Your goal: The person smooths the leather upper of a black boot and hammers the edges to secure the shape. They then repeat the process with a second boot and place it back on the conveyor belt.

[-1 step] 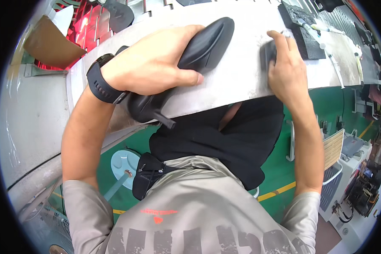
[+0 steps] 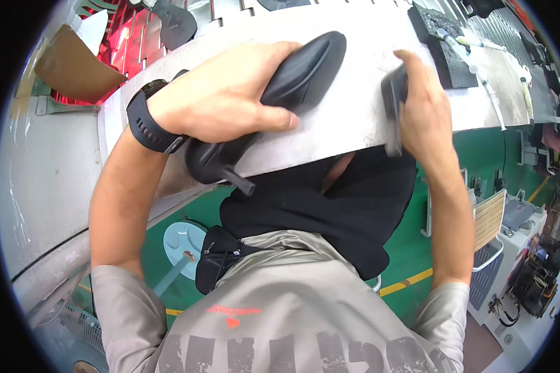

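The left hand point(image 2: 230, 99) grips a black high-heeled shoe point(image 2: 274, 112) — fingers wrapped around it. The right hand point(image 2: 423, 112) is closed on a small dark block point(image 2: 393, 93) at the grey worktable point(image 2: 354, 118).

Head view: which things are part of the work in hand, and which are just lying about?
In hand:
left hand gripping black high-heeled shoe
right hand holding small dark tool
grey workbench

Lying about:
black foam block
cardboard piece
syringe-like applicators

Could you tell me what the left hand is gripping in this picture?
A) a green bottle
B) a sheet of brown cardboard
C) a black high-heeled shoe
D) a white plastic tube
C: the left hand is wrapped around a black high-heeled shoe, its thin heel pointing down over the edge of the grey table.
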Available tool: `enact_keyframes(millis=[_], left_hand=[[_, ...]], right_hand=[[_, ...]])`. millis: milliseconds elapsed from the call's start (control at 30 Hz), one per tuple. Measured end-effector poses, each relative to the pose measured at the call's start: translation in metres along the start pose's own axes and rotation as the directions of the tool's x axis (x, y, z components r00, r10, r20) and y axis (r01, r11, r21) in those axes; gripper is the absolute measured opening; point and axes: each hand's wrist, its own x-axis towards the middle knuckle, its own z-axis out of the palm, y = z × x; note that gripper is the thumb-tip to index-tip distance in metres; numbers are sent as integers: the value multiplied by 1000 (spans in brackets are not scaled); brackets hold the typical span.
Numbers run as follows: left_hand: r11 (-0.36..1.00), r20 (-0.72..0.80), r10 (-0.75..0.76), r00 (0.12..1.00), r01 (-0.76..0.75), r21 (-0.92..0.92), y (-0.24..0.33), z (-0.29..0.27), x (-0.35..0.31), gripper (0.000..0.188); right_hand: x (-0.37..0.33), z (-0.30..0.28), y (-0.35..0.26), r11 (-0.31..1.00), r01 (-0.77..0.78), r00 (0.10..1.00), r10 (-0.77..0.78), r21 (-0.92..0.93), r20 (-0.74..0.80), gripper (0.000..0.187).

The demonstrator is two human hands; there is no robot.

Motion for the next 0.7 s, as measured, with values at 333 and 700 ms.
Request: enact_keyframes(millis=[333,700], left_hand=[[953,286,-83,955,161,-259,5,-21,6,84],[991,-39,-132,990,131,-37,18,11,-10,83]], right_hand=[[-52,35,-112,279,198,920,277,940,-276,46],[-51,37,-99,328,166,964,147,930,-224,40]])
